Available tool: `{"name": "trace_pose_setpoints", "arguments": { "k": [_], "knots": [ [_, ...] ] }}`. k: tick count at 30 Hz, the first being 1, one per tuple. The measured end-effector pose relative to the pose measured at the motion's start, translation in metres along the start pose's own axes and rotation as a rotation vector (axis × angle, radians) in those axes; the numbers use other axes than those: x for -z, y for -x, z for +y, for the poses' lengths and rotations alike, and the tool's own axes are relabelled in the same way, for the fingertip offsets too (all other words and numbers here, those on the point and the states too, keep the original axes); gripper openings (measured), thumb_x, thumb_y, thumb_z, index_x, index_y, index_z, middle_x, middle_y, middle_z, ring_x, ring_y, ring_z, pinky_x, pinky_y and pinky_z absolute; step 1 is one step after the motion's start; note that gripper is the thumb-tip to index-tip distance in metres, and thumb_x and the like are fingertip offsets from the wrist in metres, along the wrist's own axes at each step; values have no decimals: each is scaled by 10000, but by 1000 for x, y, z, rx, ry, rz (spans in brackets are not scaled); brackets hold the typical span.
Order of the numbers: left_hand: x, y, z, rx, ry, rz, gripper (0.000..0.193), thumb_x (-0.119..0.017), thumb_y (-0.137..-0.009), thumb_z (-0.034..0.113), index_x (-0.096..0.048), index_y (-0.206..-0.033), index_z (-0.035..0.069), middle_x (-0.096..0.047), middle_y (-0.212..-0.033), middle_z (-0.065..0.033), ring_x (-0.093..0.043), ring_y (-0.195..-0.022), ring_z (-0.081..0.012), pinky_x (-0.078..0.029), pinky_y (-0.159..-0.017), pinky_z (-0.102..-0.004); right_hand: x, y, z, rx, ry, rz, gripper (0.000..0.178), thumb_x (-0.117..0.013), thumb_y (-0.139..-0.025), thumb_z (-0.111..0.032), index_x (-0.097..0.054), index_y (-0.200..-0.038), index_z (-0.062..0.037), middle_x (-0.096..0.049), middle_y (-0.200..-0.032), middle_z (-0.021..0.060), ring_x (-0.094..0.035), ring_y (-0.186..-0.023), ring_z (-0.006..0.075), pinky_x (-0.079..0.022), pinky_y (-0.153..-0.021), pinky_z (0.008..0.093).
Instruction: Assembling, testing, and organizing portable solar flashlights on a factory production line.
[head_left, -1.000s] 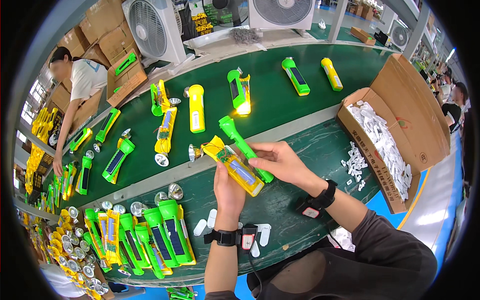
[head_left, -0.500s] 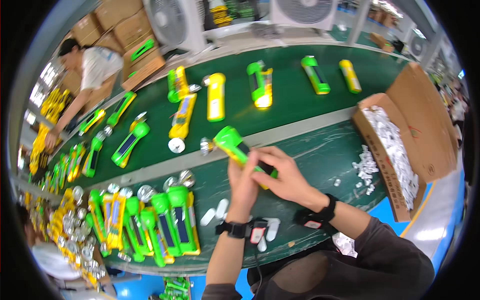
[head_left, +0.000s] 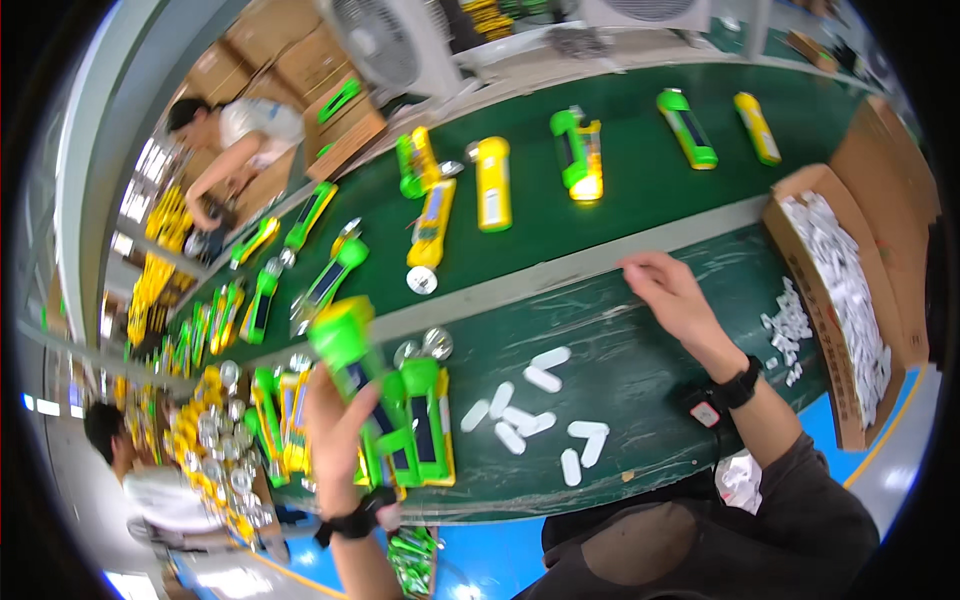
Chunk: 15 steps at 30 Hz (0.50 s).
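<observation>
My left hand (head_left: pixel 332 425), smeared by motion, grips a green flashlight (head_left: pixel 342 338) with a dark panel on its body. The flashlight is tilted over a row of similar green-and-yellow flashlights (head_left: pixel 428 410) at the left of the green worktable. In that row, silver reflector parts (head_left: pixel 437 343) lie at the far ends. Held above the table to the right, my right hand (head_left: pixel 672 300) has loosely bent fingers and nothing visible in it. Several white oval pieces (head_left: pixel 514 416) are scattered on the table between my hands.
Beyond a grey rail (head_left: pixel 560 270), a green belt (head_left: pixel 620 220) carries more green and yellow flashlights (head_left: pixel 493 185). To the right stands an open cardboard box (head_left: pixel 825 300) of small white parts, with a loose pile (head_left: pixel 788 325) beside it. Two other people are on the left.
My hands have parted. The left one has carried the flashlight left over the row, and the right has let go of it and moved right. The view has shifted, exposing more white oval pieces.
</observation>
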<state>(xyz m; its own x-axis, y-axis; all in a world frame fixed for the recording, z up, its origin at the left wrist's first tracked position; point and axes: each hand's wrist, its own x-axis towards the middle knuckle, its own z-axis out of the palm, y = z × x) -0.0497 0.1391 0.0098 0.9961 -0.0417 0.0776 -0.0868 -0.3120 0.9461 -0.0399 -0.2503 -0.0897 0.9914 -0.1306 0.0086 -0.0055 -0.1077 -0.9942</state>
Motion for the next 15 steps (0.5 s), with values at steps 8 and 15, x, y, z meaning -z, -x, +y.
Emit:
{"name": "trace_pose_setpoints", "arguments": {
  "k": [8,15],
  "knots": [
    [110,46,-88,77,-292,206,469,-639,-793,-50,-442,-1218,-52,-594,-1099,-141,-575,-1012,-194,-452,-869,-295,21,-124,0,136,402,142,468,-708,-742,-277,-578,-1045,55,-618,-1011,202,-616,-948,309,-496,-790,375],
    [81,50,-72,-233,-1111,206,553,-664,-785,90,-470,-1291,-25,-474,-1126,-226,-499,-983,-394,-421,-842,-456,-13,-208,8,-308,541,332,724,-735,-716,-383,-407,-1199,45,-517,-1170,274,-549,-1066,433,-458,-926,457]
  ]
}}
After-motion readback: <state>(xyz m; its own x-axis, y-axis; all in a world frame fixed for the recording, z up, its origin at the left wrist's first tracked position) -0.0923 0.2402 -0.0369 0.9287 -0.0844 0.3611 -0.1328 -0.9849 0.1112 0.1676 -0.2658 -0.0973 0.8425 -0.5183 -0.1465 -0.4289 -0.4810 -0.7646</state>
